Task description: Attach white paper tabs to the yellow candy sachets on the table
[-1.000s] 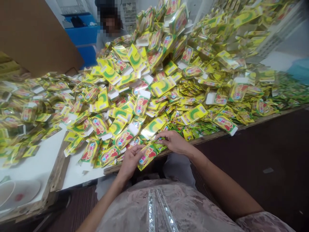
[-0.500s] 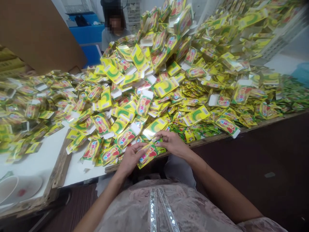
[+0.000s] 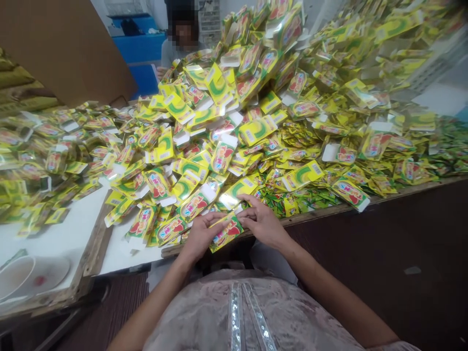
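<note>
While my left hand (image 3: 198, 237) grips a printed carton (image 3: 225, 236) over the near edge of the worktop (image 3: 120, 252), my right hand (image 3: 266, 227), grasp unclear, touches its right end, which I can't confirm closed; many heaped cartons (image 3: 177, 108) look unclosed.

Left hand (image 3: 200, 235) ahead of torso (image 3: 197, 312), thumb extended over curled fingers. Right hand (image 3: 266, 224) also ahead of torso, fingers bent. Forearms (image 3: 329, 280) converge forward of torso.
</note>
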